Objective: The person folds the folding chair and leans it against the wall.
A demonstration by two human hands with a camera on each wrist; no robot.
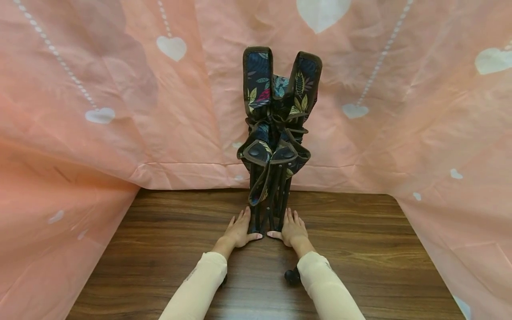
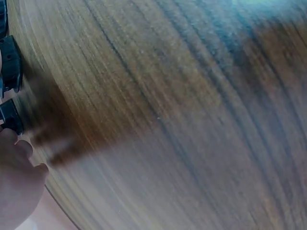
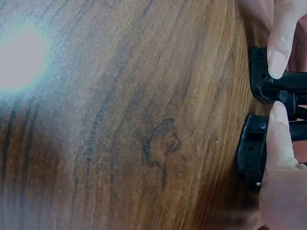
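Note:
A folded camping chair (image 1: 260, 153) with dark leaf-patterned fabric and black legs stands upright at the back of the wooden table. My left hand (image 1: 238, 232) presses against the left side of its feet, fingers straight along the legs and thumb across the front. The right hand (image 1: 294, 231) mirrors this on the other side. Close up in the right wrist view, both thumbs lie on the black plastic feet (image 3: 253, 148), nearly tip to tip. In the left wrist view only part of the left hand (image 2: 19, 184) shows beside the feet (image 2: 10, 117).
Pink cloth with white hearts (image 1: 172, 111) hangs behind the table and along both sides. The brown wood-grain tabletop (image 1: 360, 258) lies under the arms. Small black parts of the wrist gear (image 1: 292, 277) show beneath the sleeves.

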